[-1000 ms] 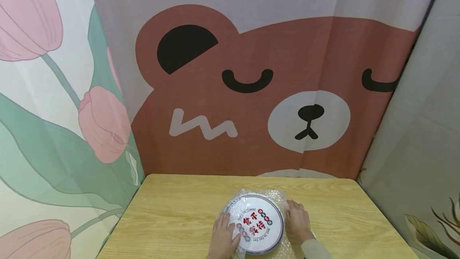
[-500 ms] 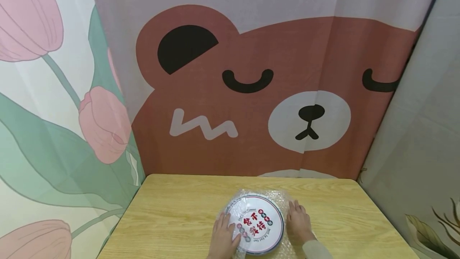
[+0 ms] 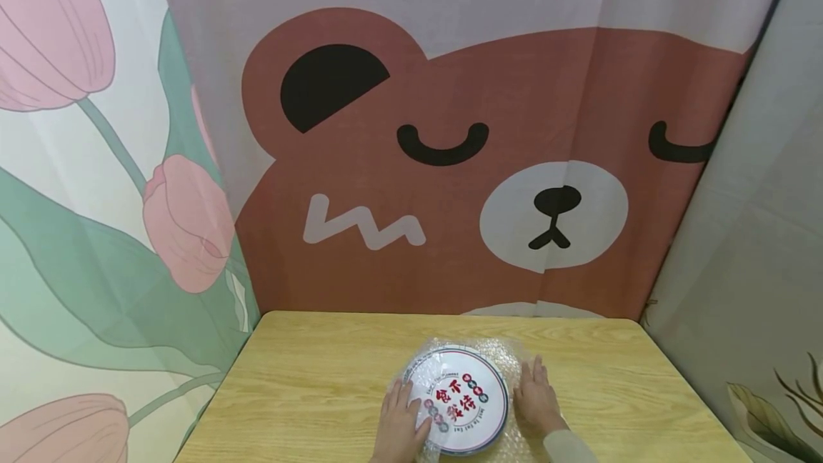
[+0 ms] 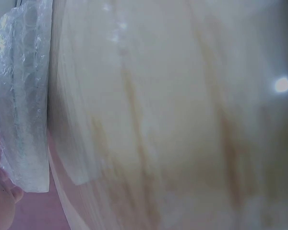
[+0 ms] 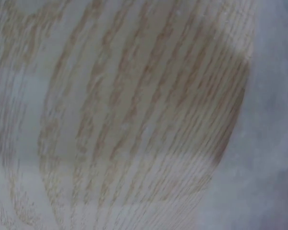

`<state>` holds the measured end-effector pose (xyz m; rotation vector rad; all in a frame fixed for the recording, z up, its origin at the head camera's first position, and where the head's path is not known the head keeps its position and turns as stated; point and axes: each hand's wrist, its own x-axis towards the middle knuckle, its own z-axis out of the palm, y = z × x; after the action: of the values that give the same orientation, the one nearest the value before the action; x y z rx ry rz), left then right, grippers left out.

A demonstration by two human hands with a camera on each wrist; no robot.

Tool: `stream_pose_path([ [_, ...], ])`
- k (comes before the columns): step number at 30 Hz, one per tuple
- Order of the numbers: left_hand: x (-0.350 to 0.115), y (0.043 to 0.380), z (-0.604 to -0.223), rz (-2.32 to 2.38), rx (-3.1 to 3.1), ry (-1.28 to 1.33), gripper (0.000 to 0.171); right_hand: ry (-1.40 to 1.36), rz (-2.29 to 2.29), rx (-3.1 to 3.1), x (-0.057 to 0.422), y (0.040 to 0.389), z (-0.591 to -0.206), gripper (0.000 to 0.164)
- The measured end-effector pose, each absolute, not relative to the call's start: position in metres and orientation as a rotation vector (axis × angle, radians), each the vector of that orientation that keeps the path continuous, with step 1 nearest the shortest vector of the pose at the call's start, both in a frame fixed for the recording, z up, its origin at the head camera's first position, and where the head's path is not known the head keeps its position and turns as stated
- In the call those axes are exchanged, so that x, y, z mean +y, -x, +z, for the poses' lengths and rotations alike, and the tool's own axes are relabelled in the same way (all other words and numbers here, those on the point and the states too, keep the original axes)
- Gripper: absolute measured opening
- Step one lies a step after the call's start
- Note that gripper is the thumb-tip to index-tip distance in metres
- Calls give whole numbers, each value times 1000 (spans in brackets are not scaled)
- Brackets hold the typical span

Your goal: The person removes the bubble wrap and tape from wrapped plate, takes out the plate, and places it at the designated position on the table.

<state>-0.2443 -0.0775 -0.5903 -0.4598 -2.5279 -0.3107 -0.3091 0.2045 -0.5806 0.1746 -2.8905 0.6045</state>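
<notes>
A round white plate-like piece with a dark rim, red characters and small coloured discs lies on clear bubble wrap near the table's front. My left hand rests on its left side with fingers spread, over a layer of the wrap. On the right, my right hand lies with extended fingers on the wrap's right margin, apart from the rim. In the left wrist view, the bubble wrap forms a thick edge, with fingertips beside it at lower left. The right wrist view shows no fingers.
The light wooden table extends to both sides and behind the wrap. A curtain with a brown bear hangs at its back edge. Tulip-patterned cloth stands at the left, pale cloth at the right.
My right hand has slid slightly to the right, away from the rim, its fingers now straighter. The left hand and the round piece stay in place.
</notes>
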Motion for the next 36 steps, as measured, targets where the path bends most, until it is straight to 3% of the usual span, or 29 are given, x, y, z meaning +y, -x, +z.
stream_pose_path([
  [36, -78, 243, -590, -325, -2505, 481, 35, -101, 599, -2954, 207, 309, -587, 65],
])
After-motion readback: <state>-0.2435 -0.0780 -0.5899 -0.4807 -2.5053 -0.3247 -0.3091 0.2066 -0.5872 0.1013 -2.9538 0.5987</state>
